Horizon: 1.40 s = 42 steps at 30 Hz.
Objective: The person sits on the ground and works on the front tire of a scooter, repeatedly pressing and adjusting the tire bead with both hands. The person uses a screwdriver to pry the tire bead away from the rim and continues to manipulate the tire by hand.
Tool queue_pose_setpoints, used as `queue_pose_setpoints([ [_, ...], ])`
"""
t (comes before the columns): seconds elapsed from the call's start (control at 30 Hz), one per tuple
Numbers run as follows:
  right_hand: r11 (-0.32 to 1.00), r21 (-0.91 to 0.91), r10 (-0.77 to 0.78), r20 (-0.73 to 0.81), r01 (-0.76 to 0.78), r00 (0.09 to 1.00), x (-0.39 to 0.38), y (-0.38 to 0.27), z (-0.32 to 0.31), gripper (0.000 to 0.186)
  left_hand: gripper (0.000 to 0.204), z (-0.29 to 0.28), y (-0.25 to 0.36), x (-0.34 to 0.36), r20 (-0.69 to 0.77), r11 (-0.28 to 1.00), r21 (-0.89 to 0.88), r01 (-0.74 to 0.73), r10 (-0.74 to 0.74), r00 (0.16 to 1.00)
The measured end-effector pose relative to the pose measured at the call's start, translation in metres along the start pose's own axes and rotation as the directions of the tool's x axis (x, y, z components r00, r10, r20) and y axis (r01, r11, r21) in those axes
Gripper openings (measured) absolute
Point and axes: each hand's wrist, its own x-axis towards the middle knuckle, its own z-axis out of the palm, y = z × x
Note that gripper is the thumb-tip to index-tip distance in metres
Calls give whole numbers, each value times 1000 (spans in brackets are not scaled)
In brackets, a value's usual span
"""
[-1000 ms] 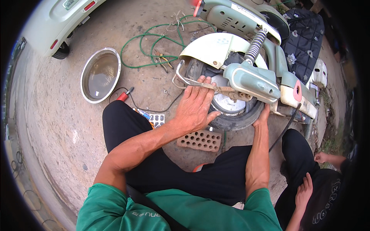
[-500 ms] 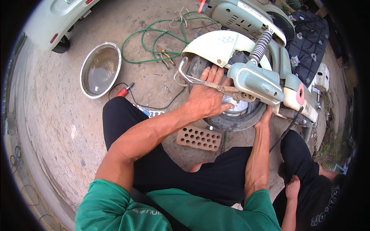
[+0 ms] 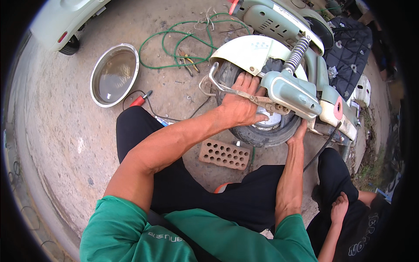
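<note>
A scooter (image 3: 291, 94) lies on its side, its rear wheel facing me below a white mudguard (image 3: 244, 49). My left hand (image 3: 242, 105) presses on the black tyre (image 3: 262, 139) and hub, fingers stretched out and thumb apart. A bent metal bar (image 3: 222, 87) crosses in front of those fingers. At the tyre's lower right edge, my right hand (image 3: 298, 132) grips the rubber from the side; part of its fingers is hidden behind the tyre. The silver hub (image 3: 271, 121) shows between the two hands.
A perforated brick (image 3: 224, 154) lies below the wheel. Left of it are a metal basin of water (image 3: 114, 75), a red-handled tool (image 3: 139, 101), pliers (image 3: 188, 63) and a coiled green hose (image 3: 152, 67). Another person's hand (image 3: 339, 208) rests near my right; a white vehicle (image 3: 61, 22) stands far left.
The view has shifted slightly. Both my hands stay at nearly the same places on the tyre. The other person's hand has moved slightly up and to the right.
</note>
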Motion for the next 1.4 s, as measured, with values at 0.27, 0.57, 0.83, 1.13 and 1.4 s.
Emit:
queue_pose_setpoints([
  [0.27, 999, 27, 26, -9, -25, 1000, 8, 2, -8, 76, 100, -1, 5, -15, 23, 997, -74, 29, -27, 999],
  [0.57, 998, 60, 11, 27, -12, 1000, 9, 9, -17, 77, 106, 5, -6, 4, 45, 997, -73, -31, 35, 998],
  [0.83, 999, 55, -1, 26, -1, 1000, 5, 8, -14, 75, 115, 22, -9, 13, -51, 994, -86, -63, 58, 997],
  [1.13, 996, 38, 78, 18, -79, 997, 5, 3, -11, 79, 96, -15, -3, -71, -16, 998, -62, 1, -2, 1000],
  [1.4, 996, 35, 78, 162, -85, 984, 47, -6, -53, 78, 82, -7, -3, -88, 447, -230, -885, 404, -658, 606],
])
